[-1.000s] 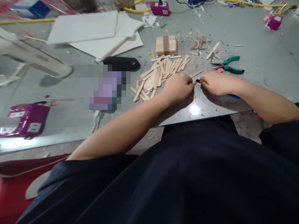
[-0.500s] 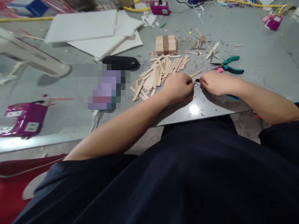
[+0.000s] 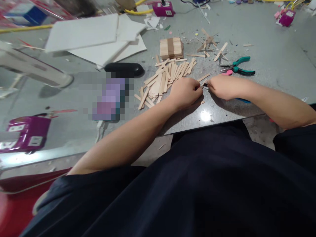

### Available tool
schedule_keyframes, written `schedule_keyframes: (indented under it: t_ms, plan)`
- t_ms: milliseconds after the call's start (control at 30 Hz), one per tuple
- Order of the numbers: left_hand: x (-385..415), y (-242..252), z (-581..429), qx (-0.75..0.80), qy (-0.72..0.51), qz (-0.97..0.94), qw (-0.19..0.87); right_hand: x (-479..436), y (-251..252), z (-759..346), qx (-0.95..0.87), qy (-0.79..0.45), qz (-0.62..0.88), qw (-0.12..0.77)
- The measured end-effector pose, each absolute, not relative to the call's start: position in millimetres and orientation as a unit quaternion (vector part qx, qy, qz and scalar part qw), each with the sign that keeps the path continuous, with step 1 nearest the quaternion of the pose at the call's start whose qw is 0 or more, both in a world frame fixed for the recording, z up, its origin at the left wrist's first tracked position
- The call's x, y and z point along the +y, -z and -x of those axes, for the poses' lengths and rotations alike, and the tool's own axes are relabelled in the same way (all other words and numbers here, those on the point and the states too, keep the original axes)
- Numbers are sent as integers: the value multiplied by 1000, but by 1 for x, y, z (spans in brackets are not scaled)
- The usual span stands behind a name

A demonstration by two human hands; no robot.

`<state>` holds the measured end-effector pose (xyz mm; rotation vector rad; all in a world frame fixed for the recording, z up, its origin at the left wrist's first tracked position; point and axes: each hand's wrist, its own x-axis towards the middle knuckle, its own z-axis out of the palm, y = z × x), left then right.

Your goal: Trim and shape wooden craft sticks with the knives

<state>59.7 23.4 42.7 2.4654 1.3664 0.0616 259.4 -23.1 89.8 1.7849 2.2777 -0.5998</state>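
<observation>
My left hand point(image 3: 185, 92) is closed with its fingertips pinching a wooden craft stick point(image 3: 203, 82) close to the table's front edge. Facing it, my right hand point(image 3: 223, 87) is wrapped round a utility knife. The knife's dark tip point(image 3: 205, 85) points at the stick, and a blue end shows below the wrist; the rest is hidden in my grip. Beside my left hand lies a loose pile of craft sticks point(image 3: 161, 82). Behind the pile stands a banded bundle of sticks point(image 3: 171, 48). Green-handled pliers point(image 3: 238, 67) rest beyond my right hand, next to a small pink piece point(image 3: 227, 72).
Crossed sticks and scraps point(image 3: 208, 44) lie behind the pliers. To the left are a black case point(image 3: 124, 69), a blurred-out purple device point(image 3: 111, 98) with a cable, white foam boards point(image 3: 84, 33), a white tool point(image 3: 49, 69) and a purple socket block point(image 3: 31, 133).
The whole view has shifted slightly, with the table's objects a little further left. Both hands keep their grip and nearly the same pose, fingertips close together.
</observation>
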Motion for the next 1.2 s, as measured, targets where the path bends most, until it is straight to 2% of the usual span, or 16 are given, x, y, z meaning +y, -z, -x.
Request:
schedule_keyframes:
  t_ms: [100,933,1200]
  plan:
    - [27,-44,-59,475,-19,-863,172,-27,-100,-260,751,206,-613,133]
    - [40,-47,-58,459,-33,-859,223,-24,-92,-260,771,174,-603,110]
    - [41,-43,-57,458,-25,-862,213,-26,-96,-254,772,163,-601,129]
